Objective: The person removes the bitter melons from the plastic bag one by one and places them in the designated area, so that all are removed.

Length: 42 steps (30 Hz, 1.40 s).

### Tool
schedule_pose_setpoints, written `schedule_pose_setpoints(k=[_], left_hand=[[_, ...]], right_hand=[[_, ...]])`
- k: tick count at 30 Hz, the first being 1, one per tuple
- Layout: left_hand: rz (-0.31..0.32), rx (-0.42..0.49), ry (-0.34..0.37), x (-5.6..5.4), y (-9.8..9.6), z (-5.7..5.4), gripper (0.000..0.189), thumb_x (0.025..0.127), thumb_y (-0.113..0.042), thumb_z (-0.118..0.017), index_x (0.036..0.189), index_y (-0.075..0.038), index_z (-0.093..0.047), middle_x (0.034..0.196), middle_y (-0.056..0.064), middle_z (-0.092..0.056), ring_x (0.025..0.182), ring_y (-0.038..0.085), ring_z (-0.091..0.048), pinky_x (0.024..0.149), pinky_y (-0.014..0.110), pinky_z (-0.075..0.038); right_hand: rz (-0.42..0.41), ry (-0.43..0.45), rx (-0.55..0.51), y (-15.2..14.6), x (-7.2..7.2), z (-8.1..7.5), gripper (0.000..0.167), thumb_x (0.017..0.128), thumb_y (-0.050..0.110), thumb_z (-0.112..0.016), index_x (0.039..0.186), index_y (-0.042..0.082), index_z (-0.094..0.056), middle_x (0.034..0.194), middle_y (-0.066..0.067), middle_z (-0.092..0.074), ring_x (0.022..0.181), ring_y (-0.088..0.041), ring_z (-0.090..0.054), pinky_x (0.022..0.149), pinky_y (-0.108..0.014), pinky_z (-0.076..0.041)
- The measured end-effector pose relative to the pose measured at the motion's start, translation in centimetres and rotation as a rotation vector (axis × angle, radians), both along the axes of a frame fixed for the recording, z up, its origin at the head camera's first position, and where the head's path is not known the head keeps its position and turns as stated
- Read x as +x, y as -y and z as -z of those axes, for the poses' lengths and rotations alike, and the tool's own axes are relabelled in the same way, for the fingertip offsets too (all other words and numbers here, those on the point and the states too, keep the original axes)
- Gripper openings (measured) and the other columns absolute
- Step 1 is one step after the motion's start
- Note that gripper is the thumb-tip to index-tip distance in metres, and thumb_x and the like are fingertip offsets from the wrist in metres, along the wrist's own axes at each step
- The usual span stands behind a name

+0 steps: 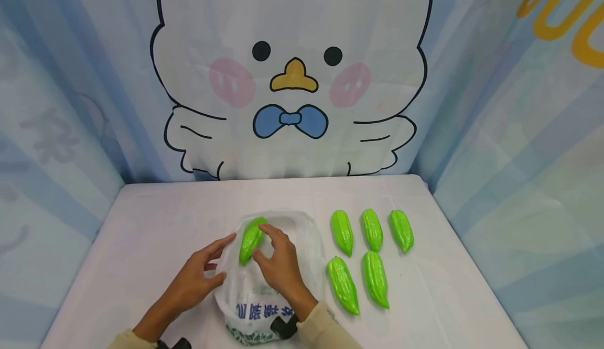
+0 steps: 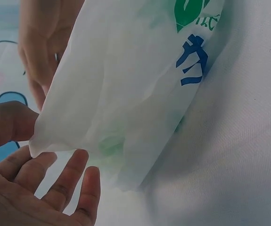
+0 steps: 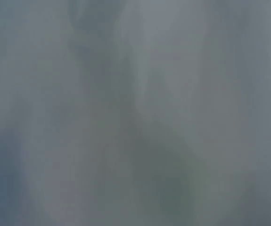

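A white plastic bag (image 1: 302,265) with blue lettering stands with its mouth upward at the table's front middle. A shiny green bitter melon (image 1: 251,241) shows inside the mouth, at its far left. My right hand (image 1: 280,262) is over the bag, thumb and index finger apart, their tips at the melon's right side. My left hand (image 1: 195,278) is at the bag's left edge, fingers spread and touching the plastic. In the left wrist view, the left hand's fingers (image 2: 69,181) lie by the bag's rim, with faint green behind the plastic. The right wrist view is only a grey blur.
Several more green bitter melons (image 1: 375,278) lie in two rows on the white table (image 1: 155,223), right of the bag. A curtain with a cartoon bird (image 1: 292,76) hangs behind the table, and blue-white curtains stand at both sides.
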State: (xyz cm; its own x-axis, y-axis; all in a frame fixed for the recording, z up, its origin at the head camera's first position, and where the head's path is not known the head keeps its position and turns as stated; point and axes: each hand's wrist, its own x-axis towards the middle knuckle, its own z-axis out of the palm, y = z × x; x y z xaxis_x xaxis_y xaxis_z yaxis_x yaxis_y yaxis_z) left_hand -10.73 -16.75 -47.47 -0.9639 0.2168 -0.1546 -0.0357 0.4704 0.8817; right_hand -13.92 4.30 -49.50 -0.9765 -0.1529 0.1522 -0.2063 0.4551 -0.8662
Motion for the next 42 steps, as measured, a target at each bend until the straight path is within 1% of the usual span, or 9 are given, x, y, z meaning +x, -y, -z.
schedule_pose_setpoints(k=[5,9,13,16,20,25,31,37,42], left_hand=[[-0.011,0.005,0.005,-0.1,-0.1,0.0,0.083,0.089,0.000,-0.072,0.164,-0.020,-0.043,0.168,0.013,-0.044,0.142,0.042,-0.056,0.108,0.054,-0.058],[0.011,0.024,-0.009,-0.1,0.1,0.0,0.082,0.090,0.000,-0.072,0.164,-0.018,-0.042,0.167,0.015,-0.045,0.141,0.042,-0.057,0.107,0.054,-0.058],[0.030,0.041,-0.031,-0.2,0.2,0.1,0.082,0.090,0.002,-0.072,0.164,-0.018,-0.042,0.166,0.016,-0.047,0.141,0.040,-0.057,0.106,0.053,-0.058],[0.029,0.041,-0.034,-0.2,0.2,0.1,0.082,0.090,0.003,-0.072,0.164,-0.018,-0.042,0.165,0.016,-0.048,0.140,0.040,-0.058,0.106,0.052,-0.059],[0.017,0.038,-0.023,-0.2,0.1,0.1,0.083,0.089,0.003,-0.072,0.164,-0.018,-0.043,0.164,0.017,-0.049,0.140,0.040,-0.058,0.106,0.052,-0.059],[0.011,0.036,-0.024,-0.1,0.0,0.1,0.083,0.089,0.004,-0.072,0.163,-0.017,-0.043,0.163,0.017,-0.049,0.140,0.040,-0.058,0.106,0.052,-0.059],[0.008,0.034,-0.016,-0.1,0.0,0.0,0.082,0.089,0.004,-0.072,0.163,-0.017,-0.043,0.165,0.017,-0.048,0.141,0.040,-0.057,0.107,0.052,-0.058],[0.007,0.030,-0.007,-0.1,0.1,0.0,0.083,0.089,0.004,-0.072,0.164,-0.017,-0.042,0.166,0.016,-0.046,0.142,0.040,-0.056,0.107,0.052,-0.058],[-0.001,0.035,0.012,0.0,0.1,-0.1,0.083,0.089,0.005,-0.072,0.164,-0.017,-0.042,0.166,0.016,-0.046,0.141,0.040,-0.057,0.106,0.050,-0.059]], right_hand=[[-0.029,0.027,0.113,0.8,-0.9,0.6,0.056,0.097,0.012,-0.072,0.152,0.012,-0.059,0.157,-0.010,-0.058,0.144,-0.032,-0.055,0.122,-0.054,-0.045],[-0.030,-0.019,0.186,0.8,-1.4,1.0,0.053,0.099,0.018,-0.071,0.151,0.014,-0.060,0.154,-0.009,-0.060,0.139,-0.030,-0.058,0.118,-0.053,-0.048],[0.006,-0.059,0.218,0.5,-1.9,1.3,0.049,0.101,0.025,-0.071,0.148,0.014,-0.063,0.150,-0.011,-0.061,0.134,-0.032,-0.059,0.111,-0.053,-0.052],[0.044,-0.039,0.225,0.2,-2.2,1.6,0.050,0.100,0.029,-0.073,0.147,0.014,-0.065,0.147,-0.013,-0.061,0.133,-0.033,-0.060,0.109,-0.054,-0.052],[0.091,-0.010,0.239,0.0,-2.5,1.9,0.053,0.094,0.030,-0.081,0.144,0.016,-0.067,0.141,-0.013,-0.062,0.127,-0.031,-0.062,0.107,-0.053,-0.053],[0.115,-0.009,0.224,0.1,-3.0,2.0,0.056,0.088,0.023,-0.087,0.140,0.015,-0.068,0.136,-0.011,-0.065,0.121,-0.030,-0.065,0.105,-0.052,-0.054],[0.131,0.003,0.180,-0.1,-3.1,2.0,0.056,0.087,0.017,-0.087,0.139,0.015,-0.068,0.135,-0.009,-0.069,0.122,-0.026,-0.067,0.106,-0.048,-0.056],[0.117,0.008,0.138,-0.9,-2.0,1.4,0.055,0.087,0.018,-0.087,0.139,0.017,-0.069,0.133,-0.006,-0.071,0.118,-0.025,-0.069,0.099,-0.043,-0.060],[0.077,0.056,0.059,-1.8,-0.6,0.7,0.056,0.090,0.018,-0.085,0.143,0.019,-0.066,0.141,-0.007,-0.067,0.127,-0.029,-0.068,0.100,-0.044,-0.063]])
